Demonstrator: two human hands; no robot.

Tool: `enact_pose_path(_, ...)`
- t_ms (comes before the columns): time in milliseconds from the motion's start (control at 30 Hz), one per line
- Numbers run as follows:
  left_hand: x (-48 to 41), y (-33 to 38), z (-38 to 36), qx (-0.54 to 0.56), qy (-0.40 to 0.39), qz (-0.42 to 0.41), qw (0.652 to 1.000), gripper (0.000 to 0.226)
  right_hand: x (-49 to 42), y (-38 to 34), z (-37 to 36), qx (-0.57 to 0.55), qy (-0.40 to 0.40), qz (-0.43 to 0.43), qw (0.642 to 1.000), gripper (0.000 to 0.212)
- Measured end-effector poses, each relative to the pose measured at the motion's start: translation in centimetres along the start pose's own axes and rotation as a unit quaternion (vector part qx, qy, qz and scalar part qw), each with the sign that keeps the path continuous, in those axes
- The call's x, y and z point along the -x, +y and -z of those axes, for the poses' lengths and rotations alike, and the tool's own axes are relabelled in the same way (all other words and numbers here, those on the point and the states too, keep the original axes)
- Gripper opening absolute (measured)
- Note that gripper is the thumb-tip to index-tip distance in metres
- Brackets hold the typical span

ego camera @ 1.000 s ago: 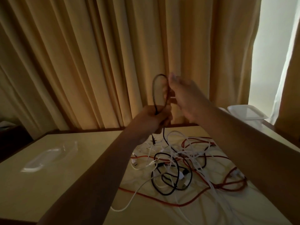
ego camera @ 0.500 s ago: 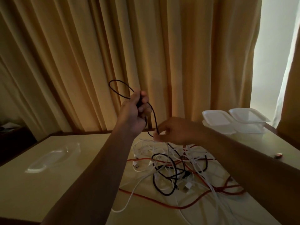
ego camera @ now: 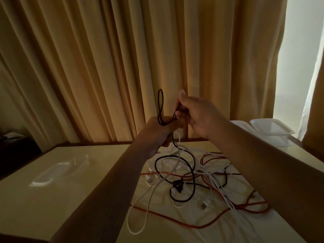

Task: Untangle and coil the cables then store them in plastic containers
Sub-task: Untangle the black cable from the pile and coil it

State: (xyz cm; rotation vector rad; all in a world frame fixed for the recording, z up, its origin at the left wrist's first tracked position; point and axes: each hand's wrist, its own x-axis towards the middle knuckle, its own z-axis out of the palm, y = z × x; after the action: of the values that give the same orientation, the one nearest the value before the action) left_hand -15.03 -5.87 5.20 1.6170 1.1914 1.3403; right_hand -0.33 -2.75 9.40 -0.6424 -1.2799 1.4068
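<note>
While the left hand [ego camera: 162, 128] holds its fist above the far part of the table [ego camera: 35, 199], the right hand [ego camera: 199, 118] has come up from the tangle, where it was half a second ago. It now meets the left hand, bringing a fresh length of the black cable [ego camera: 160, 104] with it. The left hand, raised out to the left a moment ago with a wide loop, has dropped back to the middle, and the loop now stands narrow and upright above the fist.

The left fingers are clamped around the gathered turns. The right thumb and fingers [ego camera: 182, 95] pinch the strand just right of that loop.

This looks like one more turn being laid onto the coil, so coiling is under way but far from done. Most of the black cable hangs from the fist into the heap of cables [ego camera: 201, 172] on the table, looped among white leads [ego camera: 149, 199] and an orange cable [ego camera: 175, 220]. One white strand rises close to the fist, so the black cable may not be free yet.

The plastic containers [ego camera: 273, 130] sit at the far right, well apart from the hands. A clear plastic piece [ego camera: 57, 172], either a lid or a tray, lies on the left of the table.
</note>
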Motion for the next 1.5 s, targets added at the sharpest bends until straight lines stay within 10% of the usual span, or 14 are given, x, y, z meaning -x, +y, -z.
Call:
enact_pose_path(467,-3.2,4.7,1.2,0.299,0.134,-0.047,0.944,0.032,3.2,3.9,4.3,0.481,-0.146,0.03,0.864,0.024)
enact_pose_path(667,-3.8,1.6,2.2,0.185,0.192,0.048,0.963,0.029,2.8,1.4,4.8,0.128,-0.005,0.063,0.99,0.033)
enact_pose_path(767,-3.0,-1.0,1.6,0.035,0.116,0.143,0.982,0.027,2.6,-0.5,5.6,-0.035,-0.02,-0.03,0.999,0.03)
enact_pose_path(1100,-1.3,-1.6,0.6,-0.421,-0.132,0.134,0.887,0.108,4.0,2.0,11.9,0.086,-0.019,-0.143,0.986,0.038)
enact_pose_path(1300,-0.2,3.0,-3.1,-0.106,-0.11,-0.109,0.982,0.093,4.7,2.1,12.9,0.153,-0.021,-0.178,0.972,0.042)
enact_pose_path(1500,-2.3,2.3,-9.9,-0.306,-0.146,-0.154,0.928,0.033,5.4,1.1,14.3,0.079,-0.084,-0.118,0.986,0.03)
